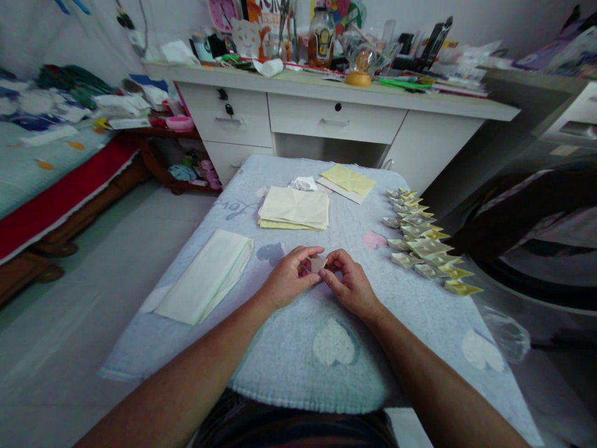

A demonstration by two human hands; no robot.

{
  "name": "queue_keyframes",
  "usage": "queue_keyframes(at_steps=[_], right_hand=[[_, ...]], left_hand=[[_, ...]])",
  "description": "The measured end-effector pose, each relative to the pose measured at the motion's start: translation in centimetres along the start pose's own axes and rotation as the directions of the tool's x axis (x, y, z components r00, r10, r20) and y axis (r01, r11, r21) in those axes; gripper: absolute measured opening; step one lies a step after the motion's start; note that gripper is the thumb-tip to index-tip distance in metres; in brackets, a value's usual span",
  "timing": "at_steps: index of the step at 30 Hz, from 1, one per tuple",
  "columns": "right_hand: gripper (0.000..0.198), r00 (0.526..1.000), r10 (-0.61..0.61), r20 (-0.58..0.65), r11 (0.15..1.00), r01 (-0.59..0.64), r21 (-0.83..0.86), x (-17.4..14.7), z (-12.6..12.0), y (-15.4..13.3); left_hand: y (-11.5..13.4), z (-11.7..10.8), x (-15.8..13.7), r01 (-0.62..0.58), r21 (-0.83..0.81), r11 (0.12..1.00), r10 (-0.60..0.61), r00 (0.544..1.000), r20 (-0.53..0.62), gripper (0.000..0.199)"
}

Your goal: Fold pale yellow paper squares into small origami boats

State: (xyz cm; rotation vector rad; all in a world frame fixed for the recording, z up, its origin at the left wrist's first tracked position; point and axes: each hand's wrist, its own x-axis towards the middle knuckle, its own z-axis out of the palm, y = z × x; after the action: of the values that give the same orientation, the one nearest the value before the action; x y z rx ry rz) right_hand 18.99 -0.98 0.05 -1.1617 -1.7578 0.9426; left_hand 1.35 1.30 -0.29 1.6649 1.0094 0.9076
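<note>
A small piece of folded paper [318, 264], pale in colour, is held between my two hands over the middle of the cloth-covered table. My left hand [293, 274] pinches its left side between thumb and fingers. On the other side, my right hand [349, 282] has its thumb and fingertips closed on the paper's right edge. Fingers hide part of the folds. Just beyond the hands lies a stack of cream and yellow paper squares [295, 206]. Rows of several folded paper boats [426, 242] stand along the table's right side.
A long folded pale sheet [205, 277] lies at left. Yellow and white sheets [349, 180] and a crumpled white tissue [303, 183] sit at the back. Behind stands a cluttered white desk [333, 118]; a clear plastic bag [506, 336] hangs by the table's right edge.
</note>
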Motion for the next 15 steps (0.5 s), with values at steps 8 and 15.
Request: queue_keyframes(at_steps=[8,15], right_hand=[[0.007,0.998,-0.043,-0.051,0.998,0.041,-0.043,-0.02,-0.07,0.00],[0.013,0.989,-0.083,-0.120,0.996,0.080,-0.030,-0.13,0.40,-0.06]], left_hand=[[-0.23,0.40,-0.10,0.025,-0.062,0.998,-0.029,0.998,-0.063,0.025],[0.20,0.52,-0.29,-0.020,0.004,1.000,0.021,0.994,-0.107,0.012]])
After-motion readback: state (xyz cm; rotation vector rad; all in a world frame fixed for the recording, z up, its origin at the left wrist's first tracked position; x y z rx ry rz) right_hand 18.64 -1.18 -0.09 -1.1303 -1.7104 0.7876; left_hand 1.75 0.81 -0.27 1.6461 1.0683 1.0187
